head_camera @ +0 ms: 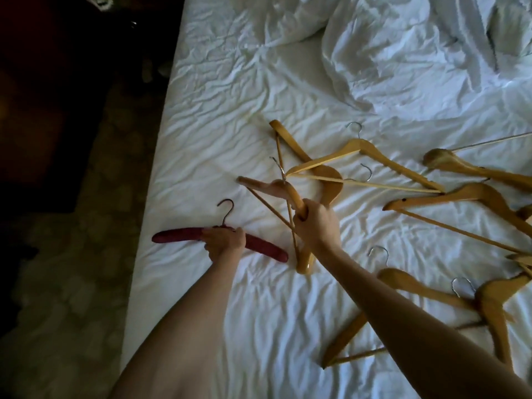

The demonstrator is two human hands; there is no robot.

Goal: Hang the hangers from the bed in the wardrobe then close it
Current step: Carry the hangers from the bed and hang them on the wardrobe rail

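Hangers lie scattered on white rumpled bed sheet (230, 326); nearest, two light wooden hangers w/ metal hooks (426, 292) at lower right, partly under right forearm; left hand (224, 243) grips dark red padded hanger (267, 249) at its middle, near bed edge; right hand (312, 223) curls round arm of raised wooden hanger (276, 188); beyond, more wooden hangers (374, 156) overlap; crumpled white duvet (403, 53) farthest.
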